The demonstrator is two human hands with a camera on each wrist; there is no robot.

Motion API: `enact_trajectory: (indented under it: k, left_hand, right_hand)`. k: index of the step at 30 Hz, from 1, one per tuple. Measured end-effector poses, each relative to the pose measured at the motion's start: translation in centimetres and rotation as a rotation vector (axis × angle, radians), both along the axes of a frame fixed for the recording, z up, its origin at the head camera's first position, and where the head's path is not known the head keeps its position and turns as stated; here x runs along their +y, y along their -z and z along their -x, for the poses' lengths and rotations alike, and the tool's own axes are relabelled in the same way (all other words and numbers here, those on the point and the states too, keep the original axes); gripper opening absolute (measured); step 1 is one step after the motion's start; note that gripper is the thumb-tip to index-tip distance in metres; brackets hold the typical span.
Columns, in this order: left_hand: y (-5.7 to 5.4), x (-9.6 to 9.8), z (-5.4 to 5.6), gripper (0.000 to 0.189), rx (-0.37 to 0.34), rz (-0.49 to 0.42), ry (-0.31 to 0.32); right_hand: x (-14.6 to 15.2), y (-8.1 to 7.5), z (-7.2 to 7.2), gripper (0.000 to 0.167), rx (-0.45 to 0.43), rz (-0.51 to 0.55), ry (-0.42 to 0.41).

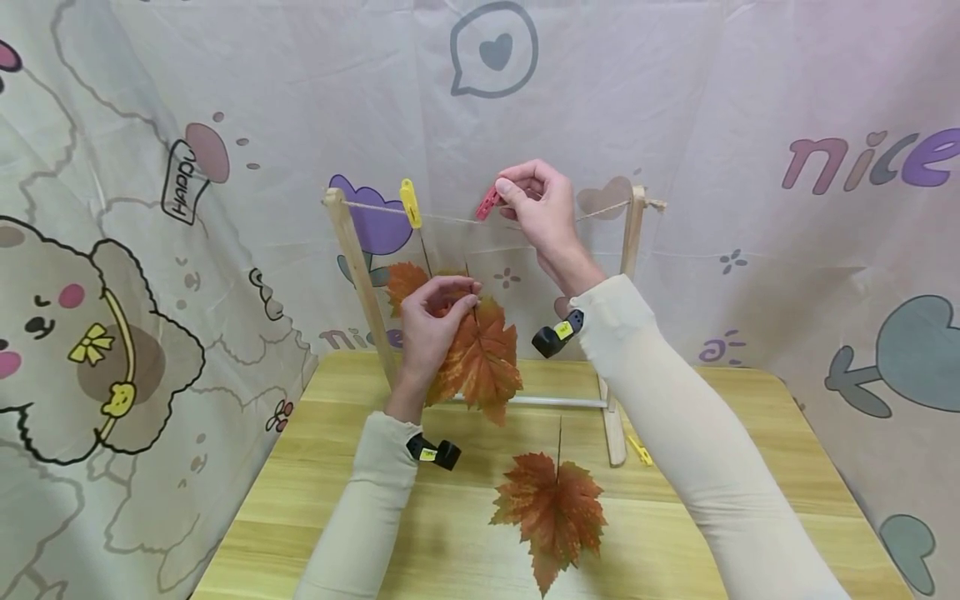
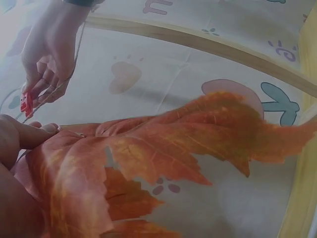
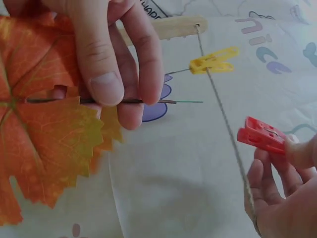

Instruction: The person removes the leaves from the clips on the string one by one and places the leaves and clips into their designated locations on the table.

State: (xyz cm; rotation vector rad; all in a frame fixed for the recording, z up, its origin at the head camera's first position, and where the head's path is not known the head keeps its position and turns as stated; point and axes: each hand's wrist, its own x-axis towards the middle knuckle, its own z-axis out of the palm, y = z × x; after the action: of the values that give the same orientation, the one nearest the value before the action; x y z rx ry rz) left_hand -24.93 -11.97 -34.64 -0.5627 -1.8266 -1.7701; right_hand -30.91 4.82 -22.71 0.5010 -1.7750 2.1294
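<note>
My left hand point(image 1: 429, 337) pinches the thin dark stem point(image 3: 163, 101) of an orange maple leaf point(image 1: 483, 362) between thumb and fingers, below the twine point(image 3: 225, 124). The stem's tip sticks out past the fingertips, pointing at the twine. Higher up, my right hand point(image 1: 551, 212) holds a red clothespin point(image 3: 262, 135) right at the twine, its far end toward the left. To the left, a yellow clothespin point(image 1: 410, 204) grips the twine and the stem of another leaf point(image 1: 402, 282), partly hidden behind my left hand and the held leaf.
The twine spans two wooden posts point(image 1: 632, 233) of a stand, joined low by a pale bar point(image 1: 558, 402). On the wooden table point(image 1: 277, 508) lie another maple leaf point(image 1: 553, 512) at the front and a yellow clothespin point(image 1: 640, 450) by the right foot. A printed cloth point(image 1: 660, 100) hangs behind.
</note>
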Motion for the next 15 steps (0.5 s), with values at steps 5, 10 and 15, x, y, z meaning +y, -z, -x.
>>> enact_trajectory:
  k: [5, 10, 15]
  left_hand:
    - [0.2, 0.0, -0.1, 0.017, 0.006, -0.001, 0.0]
    - [0.4, 0.1, -0.4, 0.018, 0.004, 0.003, 0.016]
    - [1.1, 0.2, -0.8, 0.019, -0.015, 0.014, 0.031]
  right_hand:
    - [0.0, 0.3, 0.0, 0.004, 0.034, 0.045, 0.013]
    - [0.4, 0.7, -0.1, 0.004, 0.083, 0.026, -0.015]
    - [0.5, 1.0, -0.3, 0.01, 0.134, -0.059, -0.043]
